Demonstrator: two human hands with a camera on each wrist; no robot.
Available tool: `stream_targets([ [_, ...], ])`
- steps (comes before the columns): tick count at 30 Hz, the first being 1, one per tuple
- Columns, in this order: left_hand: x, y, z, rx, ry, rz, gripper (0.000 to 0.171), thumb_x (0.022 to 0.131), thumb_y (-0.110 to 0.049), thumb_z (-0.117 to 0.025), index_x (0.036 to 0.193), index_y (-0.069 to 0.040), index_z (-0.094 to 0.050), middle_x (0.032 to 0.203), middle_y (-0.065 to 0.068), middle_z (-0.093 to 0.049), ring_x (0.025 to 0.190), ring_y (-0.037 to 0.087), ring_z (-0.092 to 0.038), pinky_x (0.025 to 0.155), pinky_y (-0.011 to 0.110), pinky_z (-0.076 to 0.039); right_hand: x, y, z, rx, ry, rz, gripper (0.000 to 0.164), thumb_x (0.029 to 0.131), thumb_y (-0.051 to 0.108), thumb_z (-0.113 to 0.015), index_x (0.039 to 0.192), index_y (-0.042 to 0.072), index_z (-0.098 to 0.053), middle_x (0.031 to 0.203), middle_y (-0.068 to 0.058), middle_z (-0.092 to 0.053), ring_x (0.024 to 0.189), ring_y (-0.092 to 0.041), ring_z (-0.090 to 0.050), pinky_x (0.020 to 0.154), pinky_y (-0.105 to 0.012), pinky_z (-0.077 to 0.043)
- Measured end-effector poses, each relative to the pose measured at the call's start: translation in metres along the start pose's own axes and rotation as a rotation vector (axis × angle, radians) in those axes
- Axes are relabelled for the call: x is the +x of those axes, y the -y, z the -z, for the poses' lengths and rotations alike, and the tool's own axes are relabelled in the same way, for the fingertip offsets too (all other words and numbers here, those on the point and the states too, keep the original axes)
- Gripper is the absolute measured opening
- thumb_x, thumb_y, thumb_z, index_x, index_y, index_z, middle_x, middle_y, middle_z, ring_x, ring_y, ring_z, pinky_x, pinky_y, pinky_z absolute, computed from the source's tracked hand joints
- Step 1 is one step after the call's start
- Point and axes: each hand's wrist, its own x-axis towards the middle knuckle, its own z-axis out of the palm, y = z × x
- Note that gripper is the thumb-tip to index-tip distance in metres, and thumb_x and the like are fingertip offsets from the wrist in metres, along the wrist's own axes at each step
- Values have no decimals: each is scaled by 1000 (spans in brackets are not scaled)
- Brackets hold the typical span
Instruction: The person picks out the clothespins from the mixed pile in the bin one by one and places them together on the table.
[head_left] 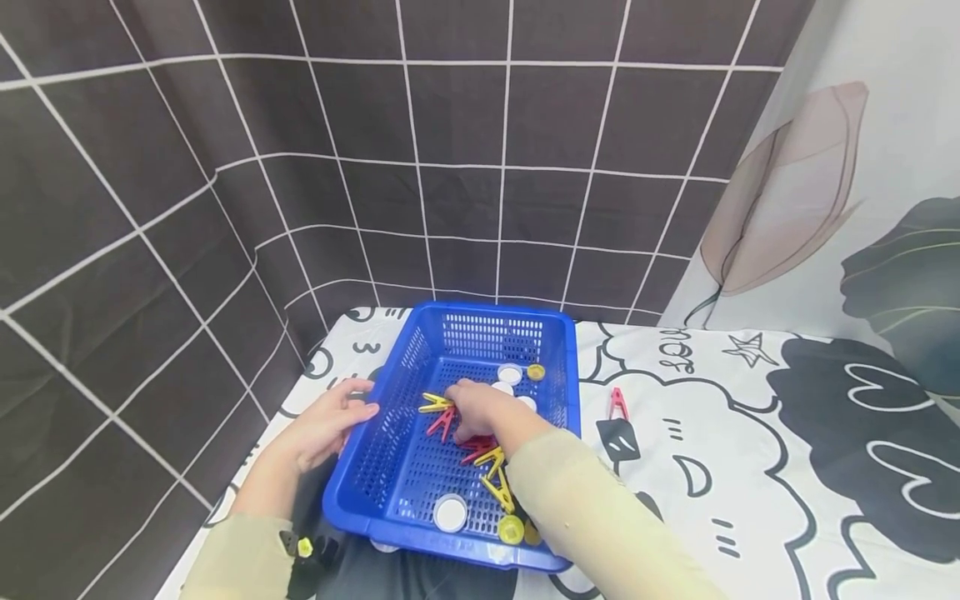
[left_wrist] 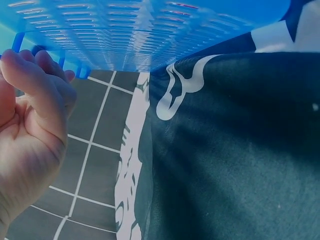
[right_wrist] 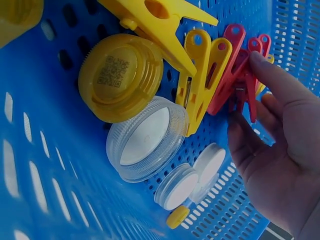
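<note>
A blue perforated basket (head_left: 450, 546) holds red and yellow clothespins and several round caps. My right hand (head_left: 480, 410) reaches into it. In the right wrist view, the thumb and fingers of that hand pinch a red clothespin (right_wrist: 244, 90). Next to it lie a yellow clothespin (right_wrist: 197, 75) and a larger-looking yellow one (right_wrist: 155, 20). A yellow cap (right_wrist: 117, 75) rests against a clear cap with a white disc (right_wrist: 145, 140). My left hand (head_left: 330, 425) is at the basket's left rim, its fingers loosely bent; the head view shows the thumb by the rim's outer side.
One red clothespin (head_left: 617, 403) lies outside the basket on the black-and-white patterned cloth (head_left: 735, 450). Dark tile-patterned curtain (head_left: 465, 200) hangs right behind the basket and along the left. Inside the basket, white caps (head_left: 510, 375) sit toward the far right.
</note>
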Motion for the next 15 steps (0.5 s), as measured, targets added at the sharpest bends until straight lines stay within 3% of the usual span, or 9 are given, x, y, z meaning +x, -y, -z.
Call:
stream_targets([
  [7,-1,0,-1,-14,-4,2,53,93,-13,-55,134,3,-25,100,16,-63,81,25,-67,71,43,-58,0,-1,0,47,37,-26,64,76,25,-79,132,10,-50,120,-3,-55,115,-19,-50,102,-35,-41],
  [15,0,-1,-2,-19,-9,15,52,94,-13,-55,134,3,-25,100,16,-63,81,25,-67,72,44,-58,2,2,-2,2,22,-1,55,78,21,-75,127,9,-53,122,-5,-56,117,-20,-50,103,-33,-40],
])
